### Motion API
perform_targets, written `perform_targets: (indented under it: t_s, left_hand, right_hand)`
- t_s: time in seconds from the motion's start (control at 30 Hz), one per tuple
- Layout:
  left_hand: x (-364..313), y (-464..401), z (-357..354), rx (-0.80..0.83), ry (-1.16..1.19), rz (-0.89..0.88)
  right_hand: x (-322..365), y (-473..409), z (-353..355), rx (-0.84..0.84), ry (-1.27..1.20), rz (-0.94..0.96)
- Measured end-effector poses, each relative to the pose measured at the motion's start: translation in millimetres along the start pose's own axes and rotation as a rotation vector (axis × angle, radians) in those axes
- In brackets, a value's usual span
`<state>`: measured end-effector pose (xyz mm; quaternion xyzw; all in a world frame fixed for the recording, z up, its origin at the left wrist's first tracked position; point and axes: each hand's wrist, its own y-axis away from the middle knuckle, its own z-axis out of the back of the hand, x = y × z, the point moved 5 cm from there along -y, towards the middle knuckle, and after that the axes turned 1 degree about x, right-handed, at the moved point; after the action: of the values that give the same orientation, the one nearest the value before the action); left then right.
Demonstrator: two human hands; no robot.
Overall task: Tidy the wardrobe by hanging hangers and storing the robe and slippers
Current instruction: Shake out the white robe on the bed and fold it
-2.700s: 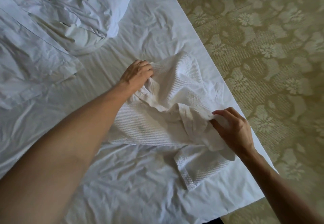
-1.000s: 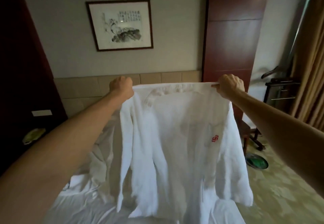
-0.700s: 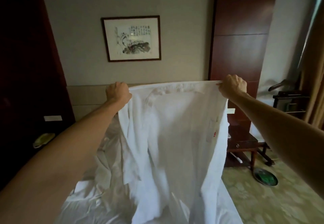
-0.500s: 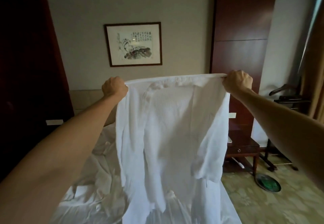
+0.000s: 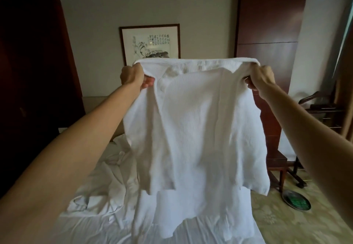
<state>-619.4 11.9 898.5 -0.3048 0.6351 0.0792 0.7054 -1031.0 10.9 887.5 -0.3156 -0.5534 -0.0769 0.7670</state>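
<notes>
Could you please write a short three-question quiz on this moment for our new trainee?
1. True or false: both hands grip the robe at its top edge.
2. What hangs on the wall behind the robe? A) mirror B) framed picture C) clock
3. Fill in: below the robe lies a rumpled white ____.

Key: 1 true: left hand and right hand hold the shoulders. 2 B. 3 bed.

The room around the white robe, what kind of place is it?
Probably a hotel bedroom. Both hands hold the white robe up over a bed with rumpled white sheets, a framed ink painting hangs on the wall, and dark wooden panels stand beside it.
</notes>
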Motion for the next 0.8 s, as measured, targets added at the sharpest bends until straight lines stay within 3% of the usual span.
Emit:
perform_targets:
  t_s: [0.17, 0.5, 0.63, 0.8]
  left_hand:
    - [-10, 23, 0, 0.001, 0.12, 0.011]
    - [38, 54, -11, 0.1, 0.123, 0.016]
    - [93, 41, -38, 0.164, 0.018, 0.079]
    - [211, 22, -78, 0.262, -0.145, 0.247]
  right_hand:
    - [-2, 17, -3, -0.008, -0.235, -0.015]
    - [-35, 74, -12, -0.007, -0.383, 0.024]
    - [-83, 60, -52, 0.007, -0.289, -0.098]
    - [-180, 54, -114, 0.128, -0.157, -0.3]
